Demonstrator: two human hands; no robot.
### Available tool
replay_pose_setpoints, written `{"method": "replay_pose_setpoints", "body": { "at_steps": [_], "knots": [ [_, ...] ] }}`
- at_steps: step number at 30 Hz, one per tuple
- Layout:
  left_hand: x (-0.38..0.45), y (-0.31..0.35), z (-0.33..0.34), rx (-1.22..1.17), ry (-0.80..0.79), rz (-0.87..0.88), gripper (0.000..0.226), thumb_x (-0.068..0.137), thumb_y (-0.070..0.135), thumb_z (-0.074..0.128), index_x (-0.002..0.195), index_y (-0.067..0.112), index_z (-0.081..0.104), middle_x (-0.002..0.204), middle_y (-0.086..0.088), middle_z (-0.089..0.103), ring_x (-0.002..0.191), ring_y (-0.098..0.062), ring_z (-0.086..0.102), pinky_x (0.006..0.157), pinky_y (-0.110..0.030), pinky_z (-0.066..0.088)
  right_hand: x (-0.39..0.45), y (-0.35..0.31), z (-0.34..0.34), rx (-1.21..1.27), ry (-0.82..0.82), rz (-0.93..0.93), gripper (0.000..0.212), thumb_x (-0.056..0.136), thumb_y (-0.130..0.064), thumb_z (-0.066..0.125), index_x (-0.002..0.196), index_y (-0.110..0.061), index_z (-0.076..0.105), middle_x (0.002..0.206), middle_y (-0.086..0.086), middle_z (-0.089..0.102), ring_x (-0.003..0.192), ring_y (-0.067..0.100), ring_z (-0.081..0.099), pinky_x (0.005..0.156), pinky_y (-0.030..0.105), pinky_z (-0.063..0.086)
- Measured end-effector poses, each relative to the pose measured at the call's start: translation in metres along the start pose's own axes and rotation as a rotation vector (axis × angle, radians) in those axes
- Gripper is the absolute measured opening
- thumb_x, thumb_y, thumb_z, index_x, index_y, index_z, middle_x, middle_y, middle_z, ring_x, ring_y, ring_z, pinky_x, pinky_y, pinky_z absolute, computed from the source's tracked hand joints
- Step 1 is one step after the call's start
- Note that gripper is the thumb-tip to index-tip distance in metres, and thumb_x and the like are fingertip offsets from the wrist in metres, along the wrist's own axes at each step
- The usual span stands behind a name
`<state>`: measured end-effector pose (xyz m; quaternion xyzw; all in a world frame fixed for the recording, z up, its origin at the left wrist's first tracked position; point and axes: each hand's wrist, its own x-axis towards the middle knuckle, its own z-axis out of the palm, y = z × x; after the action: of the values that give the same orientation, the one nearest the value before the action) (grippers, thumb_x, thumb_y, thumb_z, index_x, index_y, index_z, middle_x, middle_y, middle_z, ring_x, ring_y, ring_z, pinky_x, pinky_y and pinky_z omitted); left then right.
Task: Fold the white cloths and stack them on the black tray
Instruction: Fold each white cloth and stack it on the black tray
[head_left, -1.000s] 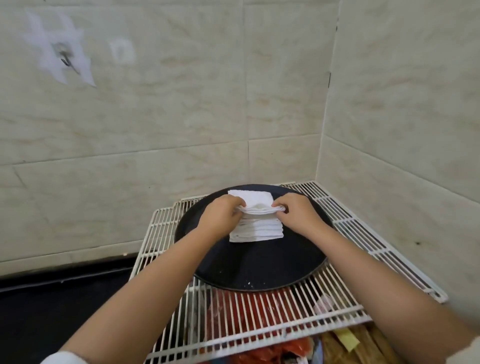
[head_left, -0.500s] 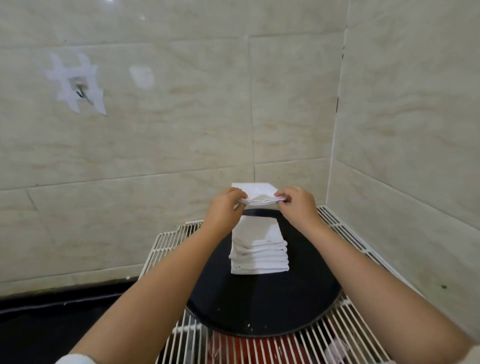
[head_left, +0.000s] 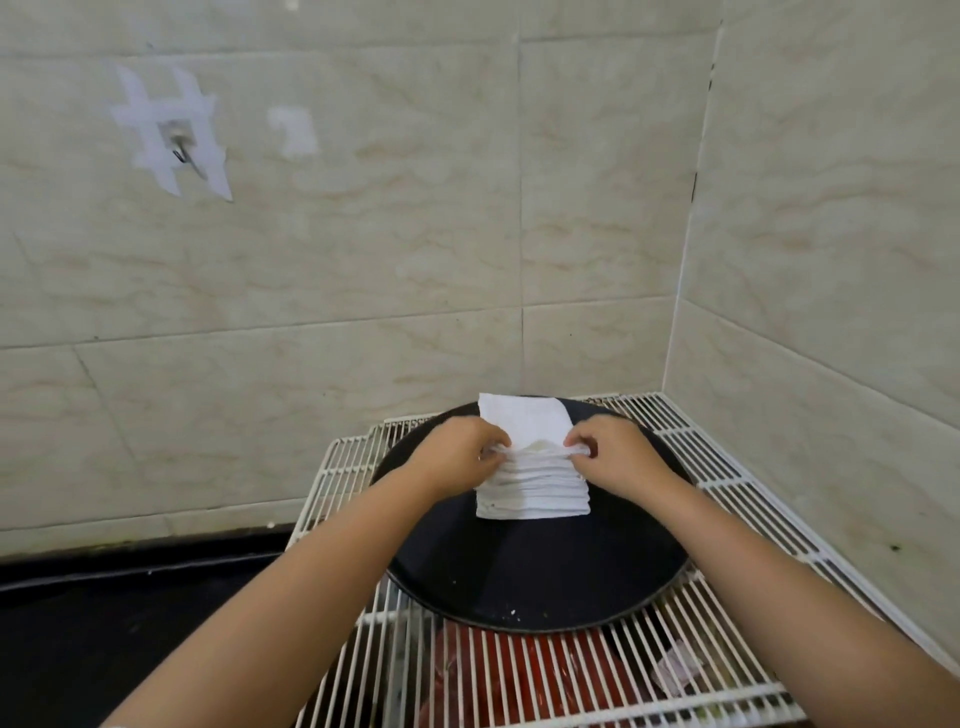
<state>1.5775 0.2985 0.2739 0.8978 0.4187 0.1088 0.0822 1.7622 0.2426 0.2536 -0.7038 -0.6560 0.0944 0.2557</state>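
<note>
White wire rack (head_left: 727, 675) nearest, round black tray (head_left: 524, 577) resting on it. Stack of folded cloths (head_left: 532, 491) sits on tray's far half. Left hand (head_left: 457, 457) and right hand (head_left: 618, 457) each pinch the top cloth (head_left: 522, 418) at its near edge, just over the stack.

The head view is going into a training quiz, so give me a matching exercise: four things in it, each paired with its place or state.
Things:
1. top cloth
2. black tray
3. wire rack
4. wall hook

Places or states:
A. stuck to the tiled wall
B. under the tray
C. pinched by both hands above the pile
D. bearing the pile of folded cloths

Pairs: 1-C, 2-D, 3-B, 4-A
</note>
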Motion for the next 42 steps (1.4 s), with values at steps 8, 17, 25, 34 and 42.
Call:
{"method": "replay_pose_setpoints", "body": {
  "at_steps": [8,17,25,34,42],
  "knots": [
    [-0.034,-0.017,-0.022,0.209,-0.022,-0.123,0.050,0.094,0.031,0.043,0.141,0.018,0.033,0.147,-0.008,0.034,0.132,-0.028,0.037,0.105,-0.041,0.038,-0.015,-0.045,-0.014,-0.281,-0.058,0.017,0.048,0.091,-0.027,0.050,0.136,-0.013,0.042,0.140,0.009,0.045,0.128,0.027,0.043,0.104,0.037,0.039],
    [-0.243,-0.151,-0.117,0.351,0.154,-0.528,0.058,0.096,0.053,0.024,0.148,0.031,0.011,0.159,0.003,0.003,0.146,-0.028,-0.004,0.116,-0.049,0.012,-0.053,-0.291,0.058,-0.324,-0.065,-0.340,0.058,0.093,-0.046,0.040,0.144,-0.024,0.023,0.154,0.007,0.018,0.144,0.030,0.010,0.116,0.052,0.014],
    [-0.511,-0.265,-0.162,0.429,0.257,-0.941,0.054,0.096,0.048,0.030,0.146,0.027,0.021,0.157,-0.001,0.012,0.145,-0.029,0.004,0.115,-0.048,0.017,-0.141,-0.530,0.190,-0.240,-0.279,-0.636,0.064,0.093,-0.049,0.037,0.147,-0.029,0.007,0.158,0.006,-0.004,0.145,0.030,-0.010,0.115,0.056,0.001],
    [-0.736,-0.357,-0.173,0.394,0.262,-1.358,0.054,0.096,0.041,0.037,0.145,0.026,0.021,0.157,-0.002,0.015,0.145,-0.028,0.007,0.115,-0.047,0.019,-0.222,-0.741,0.323,-0.194,-0.442,-0.989,0.063,0.094,-0.048,0.036,0.147,-0.027,0.008,0.158,0.006,-0.002,0.145,0.030,-0.009,0.115,0.056,0.003],
    [-0.852,-0.489,-0.204,0.415,0.256,-1.577,0.053,0.096,0.039,0.037,0.145,0.026,0.022,0.156,-0.002,0.015,0.145,-0.028,0.006,0.115,-0.047,0.018,-0.218,-0.909,0.454,-0.154,-0.521,-1.168,0.062,0.094,-0.047,0.036,0.147,-0.029,0.009,0.158,0.006,-0.001,0.145,0.030,-0.009,0.114,0.057,0.003]
  ]
}}
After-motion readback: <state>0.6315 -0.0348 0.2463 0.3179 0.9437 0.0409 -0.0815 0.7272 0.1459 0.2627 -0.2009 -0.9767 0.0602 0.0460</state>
